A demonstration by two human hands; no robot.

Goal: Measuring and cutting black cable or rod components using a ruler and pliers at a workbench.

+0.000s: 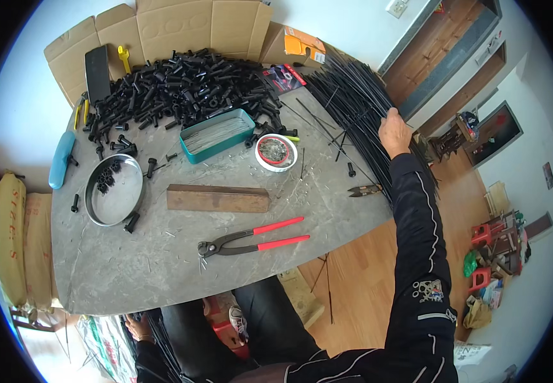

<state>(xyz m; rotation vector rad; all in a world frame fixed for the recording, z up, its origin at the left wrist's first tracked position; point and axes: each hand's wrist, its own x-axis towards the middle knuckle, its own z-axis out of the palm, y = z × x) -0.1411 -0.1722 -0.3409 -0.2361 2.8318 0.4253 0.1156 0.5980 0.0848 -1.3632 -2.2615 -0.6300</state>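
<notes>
My right hand [394, 133] reaches to the table's right edge, its fingers closed on the outer side of a large heap of thin black rods [353, 105]. Low at the left, below the table edge, my left hand [138, 328] is curled against more black rods [161, 335] beside my thigh; its fingertips are partly hidden. Near the table front lie pincers [232, 244] with red handles. Behind them rest a wooden block [218, 198], a teal tin [218, 135] of thin wire pieces, and a white bowl [283, 167] holding small metal pieces.
Black bolt-like parts [187, 86] are heaped against a cardboard screen [181, 29]. A round metal dish [115, 203] with several small black pieces stands at the left, near a blue-handled tool [62, 159]. Yellow sacks [10, 236] stand left of the grey table [129, 274].
</notes>
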